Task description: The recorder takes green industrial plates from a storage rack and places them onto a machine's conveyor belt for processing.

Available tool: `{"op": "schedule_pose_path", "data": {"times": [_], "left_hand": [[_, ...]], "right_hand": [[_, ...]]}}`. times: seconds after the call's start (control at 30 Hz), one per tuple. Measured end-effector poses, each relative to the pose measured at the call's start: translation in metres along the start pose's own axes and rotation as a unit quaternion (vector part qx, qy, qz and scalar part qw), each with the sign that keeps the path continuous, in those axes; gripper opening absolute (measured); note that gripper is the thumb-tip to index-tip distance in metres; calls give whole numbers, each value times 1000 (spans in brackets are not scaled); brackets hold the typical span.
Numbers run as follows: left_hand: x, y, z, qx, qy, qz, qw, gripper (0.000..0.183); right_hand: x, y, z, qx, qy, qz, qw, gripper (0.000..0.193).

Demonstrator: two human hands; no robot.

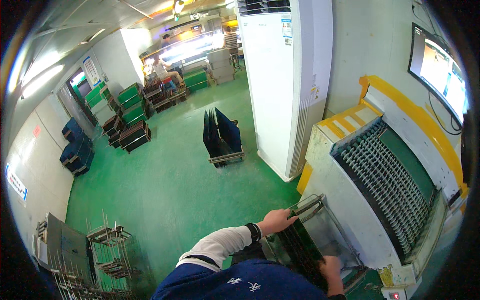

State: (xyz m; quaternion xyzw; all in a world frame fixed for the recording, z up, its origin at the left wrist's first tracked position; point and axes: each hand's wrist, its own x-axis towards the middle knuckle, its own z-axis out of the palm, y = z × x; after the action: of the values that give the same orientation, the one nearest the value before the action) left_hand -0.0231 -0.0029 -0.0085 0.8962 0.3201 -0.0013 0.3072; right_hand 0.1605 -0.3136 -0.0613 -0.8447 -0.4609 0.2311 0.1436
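Factory floor: green painted floor [165, 185], roller conveyor machine [385, 175], racks of dark panels [222, 137], stacked green crates [131, 100], wire racks [107, 250], tall floor-standing cooling unit [285, 75].

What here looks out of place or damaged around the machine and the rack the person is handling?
Nothing is spilled or toppled. The left hand and right hand hold dark panels standing in a wire rack. The one oddity is the roller conveyor machine: its lower corner looks chipped and stained.
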Motion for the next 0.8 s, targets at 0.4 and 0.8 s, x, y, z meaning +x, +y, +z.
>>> {"op": "schedule_pose_path", "data": {"times": [0.4, 0.8], "left_hand": [[7, -11, 11, -33, 37, 33, 998, 56], [6, -4, 6, -29, 40, 19, 999, 58]], "right_hand": [[-22, -58, -115, -12, 70, -49, 996, 42], [-70, -38, -192, 53, 174, 56, 982, 39]]}}
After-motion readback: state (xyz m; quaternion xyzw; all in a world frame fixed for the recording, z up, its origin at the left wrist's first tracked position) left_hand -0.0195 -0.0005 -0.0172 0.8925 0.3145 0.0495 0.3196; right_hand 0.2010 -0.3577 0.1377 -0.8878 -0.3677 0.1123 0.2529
